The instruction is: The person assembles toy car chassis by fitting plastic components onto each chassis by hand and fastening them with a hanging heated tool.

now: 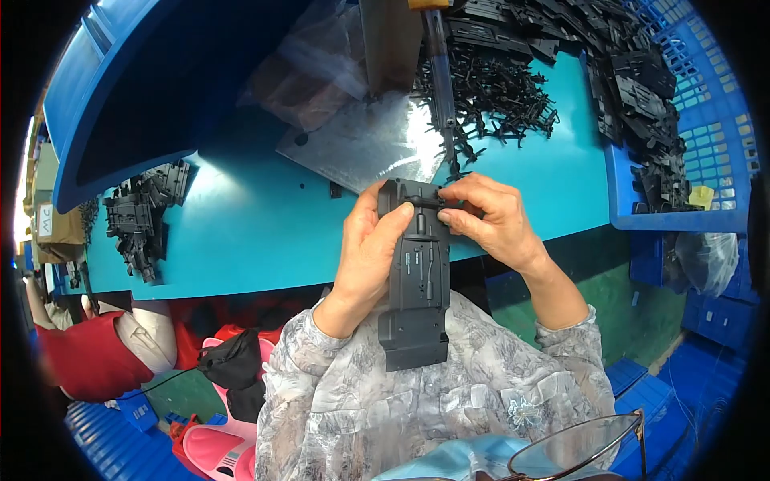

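A long black plastic part (417, 276) is held upright over my lap, its top end near the table edge. My left hand (369, 244) grips its upper left side, with the thumb lying on the face near the top. At the upper right edge, my right hand (493, 220) has thumb and index finger pinched on the part near a small black piece (422, 202) lying across it. Whether the right fingertips hold a separate piece is hard to make out. Just beyond the hands is the tip of a screwdriver-like tool (441, 80).
On the teal table (241, 232) lie a heap of small black pieces (501, 100), a metal sheet (369, 144) and stacked black parts (136, 220). A blue basket (710, 120) of black parts stands right, a blue bin (96, 96) upper left. A person in red (96, 357) is at lower left.
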Demonstrator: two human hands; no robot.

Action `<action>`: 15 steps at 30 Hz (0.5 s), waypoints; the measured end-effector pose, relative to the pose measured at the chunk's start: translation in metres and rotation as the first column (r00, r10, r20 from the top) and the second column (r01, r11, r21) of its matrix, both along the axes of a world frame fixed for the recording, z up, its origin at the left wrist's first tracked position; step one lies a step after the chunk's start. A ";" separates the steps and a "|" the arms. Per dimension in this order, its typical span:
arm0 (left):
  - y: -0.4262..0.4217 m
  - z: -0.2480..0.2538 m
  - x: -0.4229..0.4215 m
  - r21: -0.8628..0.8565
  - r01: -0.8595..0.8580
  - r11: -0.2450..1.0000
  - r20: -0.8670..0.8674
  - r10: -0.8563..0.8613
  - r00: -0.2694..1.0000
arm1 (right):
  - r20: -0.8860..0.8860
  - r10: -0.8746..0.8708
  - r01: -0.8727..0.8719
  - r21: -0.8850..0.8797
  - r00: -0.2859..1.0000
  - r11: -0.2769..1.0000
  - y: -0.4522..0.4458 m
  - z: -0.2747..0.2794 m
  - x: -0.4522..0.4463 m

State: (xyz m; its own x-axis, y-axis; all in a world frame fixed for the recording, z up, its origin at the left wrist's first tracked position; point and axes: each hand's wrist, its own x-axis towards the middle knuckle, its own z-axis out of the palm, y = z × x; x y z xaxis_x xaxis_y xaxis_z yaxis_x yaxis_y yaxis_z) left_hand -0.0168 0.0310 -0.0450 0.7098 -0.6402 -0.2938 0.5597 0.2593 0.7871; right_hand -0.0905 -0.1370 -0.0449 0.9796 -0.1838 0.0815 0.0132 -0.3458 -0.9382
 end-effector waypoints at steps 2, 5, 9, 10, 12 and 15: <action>0.001 0.001 0.000 0.007 -0.003 1.000 0.013 0.003 1.000 | -0.016 0.017 -0.017 -0.003 1.000 1.000 0.000 0.001 0.001; 0.000 0.004 0.000 0.009 -0.004 1.000 0.036 0.004 0.999 | 0.164 0.003 0.035 -0.228 0.986 0.973 0.005 0.001 0.001; -0.006 0.001 0.000 -0.010 -0.047 0.999 0.096 0.048 0.994 | 0.370 0.051 0.177 -0.555 0.928 0.812 0.022 -0.002 0.000; -0.006 0.002 0.000 -0.010 -0.055 0.998 0.098 0.056 0.994 | 0.345 0.039 0.167 -0.546 0.938 0.821 0.027 0.003 -0.001; -0.007 0.004 0.001 -0.011 -0.069 0.998 0.106 0.070 0.992 | 0.295 0.014 0.151 -0.527 0.955 0.836 0.034 0.017 -0.004; -0.011 0.003 -0.004 0.037 -0.101 0.994 0.232 0.090 0.969 | 0.225 -0.023 0.136 -0.501 0.974 0.855 0.037 0.021 -0.010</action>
